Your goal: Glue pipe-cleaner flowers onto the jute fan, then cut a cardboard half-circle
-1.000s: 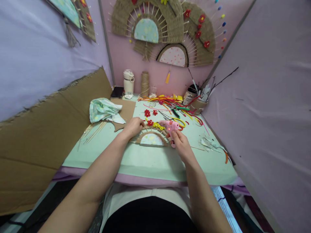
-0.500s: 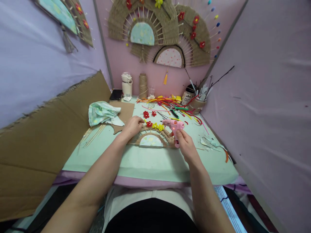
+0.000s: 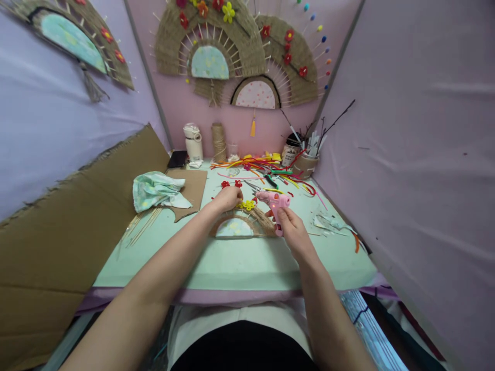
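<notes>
My right hand (image 3: 291, 226) grips a pink glue gun (image 3: 275, 203) by its handle, nozzle pointing left. My left hand (image 3: 231, 198) reaches over the top of a small fan (image 3: 263, 220) of twine, with a pale green floral half-circle (image 3: 234, 228) at its base. Its fingertips are pinched beside yellow flowers (image 3: 248, 205) at the fan's upper edge; what they hold is hidden. Just behind that hand lie two red flowers (image 3: 225, 184), partly covered. The glue gun's nozzle is close to the yellow flowers.
Scissors (image 3: 253, 186), green-handled pliers (image 3: 281, 171) and bright pipe cleaners (image 3: 247, 164) lie farther back. Green cloth (image 3: 157, 189) rests on cardboard (image 3: 197, 186) at left, near thin sticks (image 3: 145, 226). A twine spool (image 3: 218, 143) and white bottle (image 3: 193, 142) stand behind. Finished fans (image 3: 255, 95) hang above.
My left hand has moved right along the fan's top toward the yellow flowers, now covering the red flower there. The glue gun stays in my right hand. The view has shifted slightly.
</notes>
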`<act>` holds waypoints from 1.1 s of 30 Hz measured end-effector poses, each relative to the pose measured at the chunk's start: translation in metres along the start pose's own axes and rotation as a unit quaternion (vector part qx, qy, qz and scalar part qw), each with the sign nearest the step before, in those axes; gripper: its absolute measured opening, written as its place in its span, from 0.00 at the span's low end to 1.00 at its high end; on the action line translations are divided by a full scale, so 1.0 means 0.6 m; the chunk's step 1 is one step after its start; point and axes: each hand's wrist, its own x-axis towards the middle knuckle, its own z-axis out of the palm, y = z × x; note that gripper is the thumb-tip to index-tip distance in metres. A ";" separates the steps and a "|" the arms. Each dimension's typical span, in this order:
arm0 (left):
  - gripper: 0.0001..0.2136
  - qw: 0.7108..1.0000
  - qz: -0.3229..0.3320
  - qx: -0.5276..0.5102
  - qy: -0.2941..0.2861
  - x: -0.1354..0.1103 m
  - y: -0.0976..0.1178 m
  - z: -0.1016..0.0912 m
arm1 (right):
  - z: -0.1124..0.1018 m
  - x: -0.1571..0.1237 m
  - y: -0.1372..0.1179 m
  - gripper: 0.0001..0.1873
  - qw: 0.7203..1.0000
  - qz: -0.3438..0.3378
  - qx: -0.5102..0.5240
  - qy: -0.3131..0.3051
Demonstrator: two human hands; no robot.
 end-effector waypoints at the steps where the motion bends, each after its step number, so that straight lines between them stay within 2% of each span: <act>1: 0.09 1.000 -0.002 -0.006 0.004 0.000 -0.002 0.002 | 0.001 0.001 0.001 0.25 1.000 0.002 -0.001 -0.003; 9: 0.09 0.998 0.000 -0.031 0.049 -0.002 -0.020 0.009 | 0.016 0.009 0.009 0.23 1.000 0.004 -0.016 -0.020; 14: 0.09 0.997 0.011 -0.044 0.058 -0.002 -0.021 0.014 | 0.010 0.012 0.012 0.24 1.000 0.013 -0.026 -0.010; 18: 0.09 0.990 0.005 -0.078 0.116 0.005 -0.031 -0.017 | -0.008 0.016 0.014 0.25 1.000 0.013 -0.024 0.015; 22: 0.09 0.984 -0.034 -0.072 0.160 0.012 -0.066 -0.064 | -0.022 0.018 0.014 0.26 0.999 0.012 -0.009 0.029; 25: 0.07 0.988 -0.076 -0.055 0.124 0.012 -0.098 -0.077 | -0.021 0.017 0.014 0.27 0.999 0.016 -0.015 0.033; 29: 0.06 0.994 -0.086 -0.044 0.054 0.010 -0.124 -0.061 | -0.011 0.017 0.015 0.27 0.999 0.027 -0.012 0.025; 33: 0.08 0.992 -0.092 -0.033 0.075 0.020 -0.129 -0.039 | -0.007 0.016 0.017 0.27 0.999 0.022 -0.014 0.027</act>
